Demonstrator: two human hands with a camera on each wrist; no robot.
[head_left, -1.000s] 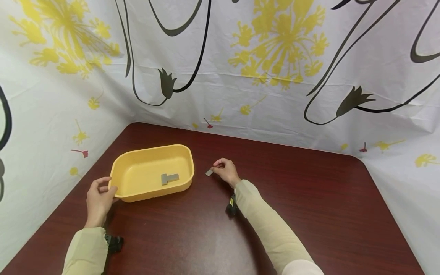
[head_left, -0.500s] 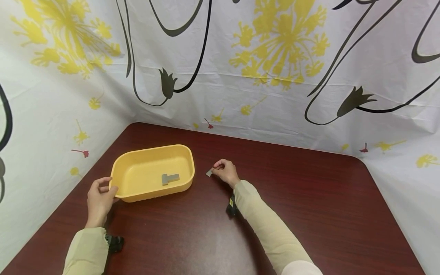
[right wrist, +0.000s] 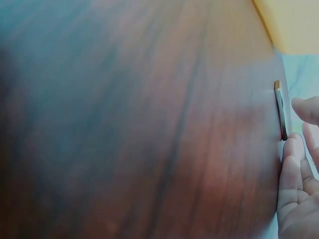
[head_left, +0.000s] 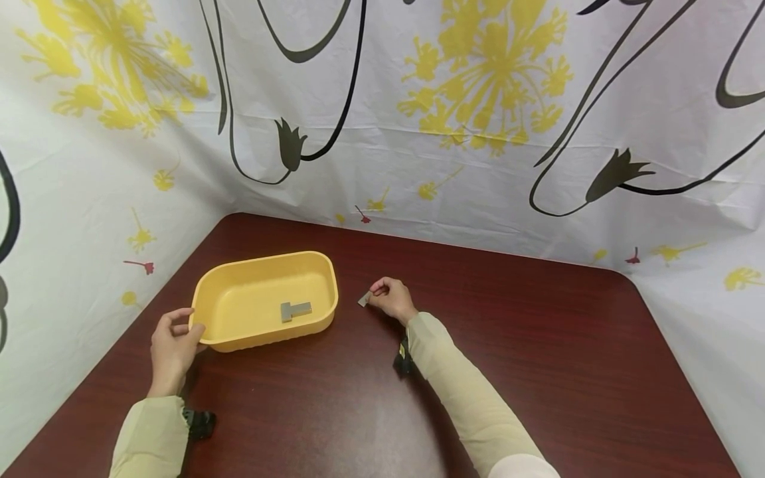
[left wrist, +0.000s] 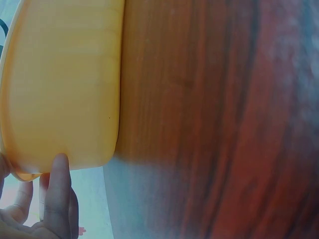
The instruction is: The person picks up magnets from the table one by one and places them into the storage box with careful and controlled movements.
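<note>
My left hand (head_left: 172, 352) grips the left end of a yellow plastic tub (head_left: 263, 338), its thumb along the outer wall in the left wrist view. Toward the tub's right side, small flat grey pieces (head_left: 295, 310) lie on the floor in a T shape. To the right of the tub, a small flat grey rectangular piece (head_left: 363, 300) lies on the table, seen edge-on as a thin plate (right wrist: 280, 112) in the right wrist view. My right hand (head_left: 392, 299) has its fingertips right at this piece's near end. The thumb (right wrist: 305, 109) hovers just over it, apart from its face.
The dark red wooden table (head_left: 311, 411) stretches across the lower view, with rounded far corners. Behind and to the left hangs a white cloth (head_left: 370, 153) printed with flowers. A small black device sits under each wrist.
Almost nothing differs. My right hand has shifted very slightly at the grey piece, while my left hand and the tub stay in place.
</note>
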